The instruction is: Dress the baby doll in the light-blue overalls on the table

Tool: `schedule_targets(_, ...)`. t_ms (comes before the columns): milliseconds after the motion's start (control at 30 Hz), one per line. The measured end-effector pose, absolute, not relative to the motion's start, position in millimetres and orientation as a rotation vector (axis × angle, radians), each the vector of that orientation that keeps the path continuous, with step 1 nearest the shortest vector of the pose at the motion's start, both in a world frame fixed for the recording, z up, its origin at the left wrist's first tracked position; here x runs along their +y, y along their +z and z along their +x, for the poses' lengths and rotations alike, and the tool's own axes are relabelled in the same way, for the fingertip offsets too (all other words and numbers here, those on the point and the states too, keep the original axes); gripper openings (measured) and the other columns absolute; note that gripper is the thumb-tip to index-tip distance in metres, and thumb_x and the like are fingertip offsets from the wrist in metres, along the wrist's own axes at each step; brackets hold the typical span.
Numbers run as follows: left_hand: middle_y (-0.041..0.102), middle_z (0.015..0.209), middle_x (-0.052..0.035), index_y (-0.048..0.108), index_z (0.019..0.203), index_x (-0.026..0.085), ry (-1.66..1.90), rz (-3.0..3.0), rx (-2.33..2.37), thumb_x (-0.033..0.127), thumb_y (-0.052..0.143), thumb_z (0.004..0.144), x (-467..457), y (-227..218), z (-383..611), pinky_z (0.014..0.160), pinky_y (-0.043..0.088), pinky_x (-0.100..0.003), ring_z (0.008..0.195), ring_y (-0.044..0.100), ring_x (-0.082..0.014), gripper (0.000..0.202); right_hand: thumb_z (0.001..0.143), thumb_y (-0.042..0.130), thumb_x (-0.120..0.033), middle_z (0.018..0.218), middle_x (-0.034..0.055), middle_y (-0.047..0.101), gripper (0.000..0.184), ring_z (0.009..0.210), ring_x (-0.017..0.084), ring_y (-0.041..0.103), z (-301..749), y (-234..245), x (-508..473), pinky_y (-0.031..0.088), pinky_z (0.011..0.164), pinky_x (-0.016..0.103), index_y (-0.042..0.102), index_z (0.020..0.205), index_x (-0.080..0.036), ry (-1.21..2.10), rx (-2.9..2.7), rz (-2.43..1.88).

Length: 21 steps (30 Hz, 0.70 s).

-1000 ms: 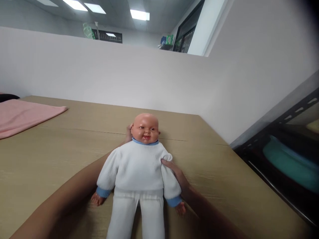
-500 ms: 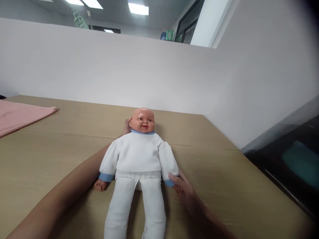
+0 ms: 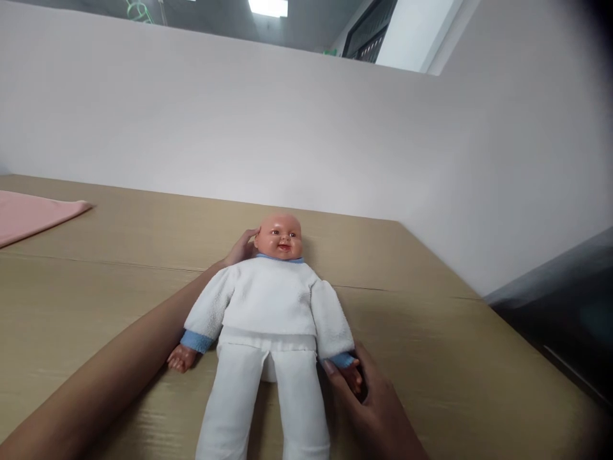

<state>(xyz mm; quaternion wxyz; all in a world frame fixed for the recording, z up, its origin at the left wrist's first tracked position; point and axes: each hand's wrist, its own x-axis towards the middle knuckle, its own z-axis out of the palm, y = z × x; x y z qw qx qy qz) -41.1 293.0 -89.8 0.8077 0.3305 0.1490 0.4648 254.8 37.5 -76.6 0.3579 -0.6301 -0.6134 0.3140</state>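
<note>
Head view — left hand (image 3: 242, 248) open, cupping head of doll (image 3: 268, 300); right hand (image 3: 368, 399) clamped on its wrist — risks wrenching limp arm if tugged.

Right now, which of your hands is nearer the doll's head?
Left. The left hand rests against the side of the doll's head, touching it. The right hand is down by the doll's hip, closed around the doll's hand.
</note>
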Motion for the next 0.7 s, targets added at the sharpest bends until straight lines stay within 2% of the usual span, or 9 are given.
schedule_targets(100, 0.085, 0.137, -0.0183, 0.076, 0.147, 0.009, 0.899, 0.776, 0.469, 0.059, 0.067, 0.105, 295, -82, -42, 0.134, 0.047, -0.054, 0.147, 0.071, -0.0436, 0.066, 0.096, 0.071, -0.073, 0.076, 0.0025, 0.071, 0.048, 0.07, 0.027, 0.068, 259, -81, 38, 0.056, 0.067, 0.036, 0.074, 0.103, -0.026, 0.796, -1.606, -1.621)
schedule_targets(233, 0.08, 0.149, -0.0161, 0.079, 0.139, 0.011, 0.996, 0.849, 0.5, 0.055, 0.07, 0.107, 285, -75, -41, 0.14, 0.042, -0.044, 0.159, 0.06, -0.0357, 0.056, 0.098, 0.07, -0.074, 0.078, 0.0019, 0.073, 0.049, 0.069, 0.025, 0.068, 262, -84, 38, 0.056, 0.068, 0.035, 0.073, 0.103, -0.025, 0.791, -1.614, -1.606)
schedule_targets(333, 0.078, 0.152, -0.0156, 0.081, 0.134, 0.012, 1.043, 0.877, 0.521, 0.056, 0.074, 0.106, 277, -77, -39, 0.139, 0.044, -0.043, 0.16, 0.059, -0.0357, 0.052, 0.099, 0.069, -0.073, 0.079, 0.0029, 0.075, 0.048, 0.072, 0.027, 0.071, 262, -80, 38, 0.059, 0.069, 0.036, 0.074, 0.103, -0.025, 0.812, -1.636, -1.593)
schedule_targets(500, 0.075, 0.156, -0.0182, 0.08, 0.138, 0.01, 1.066, 0.872, 0.596, 0.057, 0.074, 0.106, 277, -80, -36, 0.139, 0.044, -0.046, 0.161, 0.058, -0.0374, 0.057, 0.098, 0.069, -0.072, 0.088, 0.0069, 0.081, 0.051, 0.079, 0.03, 0.077, 262, -74, 40, 0.063, 0.075, 0.04, 0.077, 0.11, -0.024, 0.83, -1.66, -1.57)
schedule_targets(600, 0.078, 0.152, -0.0167, 0.082, 0.133, 0.012, 1.088, 0.926, 0.591, 0.053, 0.079, 0.104, 278, -78, -35, 0.14, 0.042, -0.045, 0.16, 0.059, -0.0365, 0.051, 0.098, 0.07, -0.073, 0.087, 0.0063, 0.082, 0.05, 0.078, 0.03, 0.078, 263, -77, 42, 0.064, 0.074, 0.039, 0.076, 0.111, -0.024, 0.823, -1.659, -1.573)
schedule_targets(700, 0.081, 0.147, -0.0149, 0.085, 0.129, 0.015, 1.057, 0.976, 0.536, 0.056, 0.081, 0.102, 279, -76, -33, 0.137, 0.046, -0.045, 0.155, 0.064, -0.0377, 0.05, 0.099, 0.068, -0.074, 0.085, 0.0054, 0.081, 0.051, 0.077, 0.029, 0.078, 265, -78, 42, 0.064, 0.073, 0.038, 0.076, 0.109, -0.025, 0.812, -1.686, -1.578)
